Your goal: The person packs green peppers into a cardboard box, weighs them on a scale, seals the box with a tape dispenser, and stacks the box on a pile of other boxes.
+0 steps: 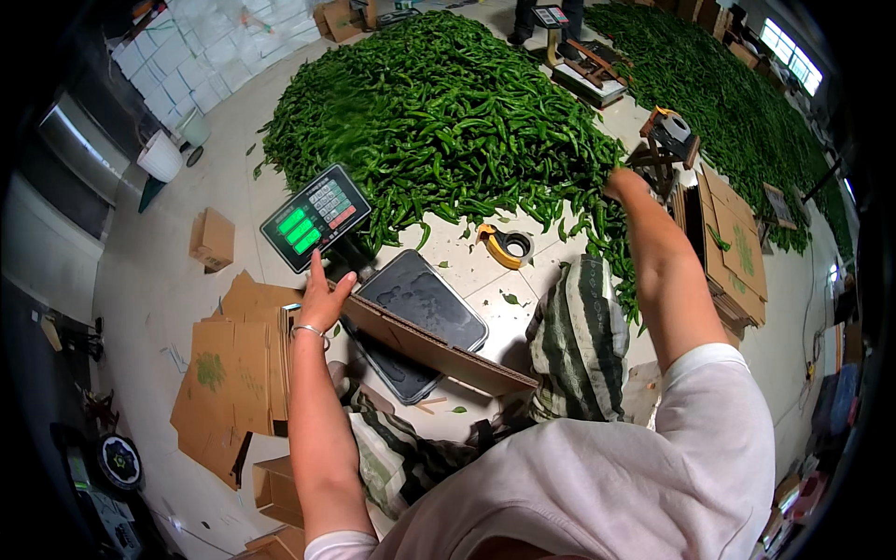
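Observation:
My left hand [325, 303] has its fingers apart, the index finger reaching to the lower edge of a scale display [315, 217] with lit green readouts. Beside that hand is the left end of a folded cardboard piece [439, 345], which stands on edge across the black platform scale [425, 294]. Whether the hand touches the cardboard I cannot tell. My right arm stretches far forward, and my right hand [623, 184] is at the right edge of a large pile of green chili peppers [448, 112]. Its fingers are hidden there.
A tape dispenser [507, 245] lies on the floor beyond the scale. Flattened cardboard boxes [229, 369] stack at left, with more cardboard [733, 243] at right. Another tape dispenser [668, 126] rests on a stool. Farther back stand a second scale [588, 79] and a person's legs [539, 21].

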Demonstrator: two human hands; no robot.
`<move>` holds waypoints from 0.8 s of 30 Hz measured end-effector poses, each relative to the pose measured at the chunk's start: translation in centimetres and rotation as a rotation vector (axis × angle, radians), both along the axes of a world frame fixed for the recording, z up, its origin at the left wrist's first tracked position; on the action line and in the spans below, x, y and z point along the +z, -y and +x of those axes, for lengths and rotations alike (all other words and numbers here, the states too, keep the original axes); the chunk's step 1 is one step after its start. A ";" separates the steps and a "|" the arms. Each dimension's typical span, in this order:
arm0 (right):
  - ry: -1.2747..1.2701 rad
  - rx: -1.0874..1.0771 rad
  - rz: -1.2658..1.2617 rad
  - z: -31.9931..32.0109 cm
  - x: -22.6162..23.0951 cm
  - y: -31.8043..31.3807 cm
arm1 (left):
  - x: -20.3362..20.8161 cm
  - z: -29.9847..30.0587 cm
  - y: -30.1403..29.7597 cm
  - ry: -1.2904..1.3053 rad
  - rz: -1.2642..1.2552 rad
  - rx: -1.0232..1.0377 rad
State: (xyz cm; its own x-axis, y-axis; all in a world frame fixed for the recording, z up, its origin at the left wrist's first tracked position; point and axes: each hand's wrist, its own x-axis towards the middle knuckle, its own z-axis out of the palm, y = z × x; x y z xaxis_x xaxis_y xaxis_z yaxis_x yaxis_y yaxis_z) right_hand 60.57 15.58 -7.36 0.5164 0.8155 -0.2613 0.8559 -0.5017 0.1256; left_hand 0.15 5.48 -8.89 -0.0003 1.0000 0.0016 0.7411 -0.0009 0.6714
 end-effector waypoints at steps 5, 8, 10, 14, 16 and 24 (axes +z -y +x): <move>-0.112 0.104 -0.715 1.3 0.0 4.1 | 0.1 1.8 -0.6 -0.022 -0.010 0.013; -0.229 0.651 -0.246 -9.0 0.8 3.3 | 0.2 2.3 -0.7 -0.032 -0.009 0.028; -0.369 0.913 0.085 -16.3 1.6 4.5 | -0.4 2.5 -1.4 -0.026 0.046 0.030; -0.663 1.166 -0.112 -30.3 7.2 12.6 | -0.6 1.3 -1.0 -0.032 0.042 0.084; -0.884 1.137 -0.181 -30.4 3.1 13.6 | -0.4 3.5 -1.6 0.011 0.014 0.066; -1.043 1.054 -0.488 -31.7 0.2 13.2 | -2.2 -0.8 -1.2 0.282 -0.070 0.101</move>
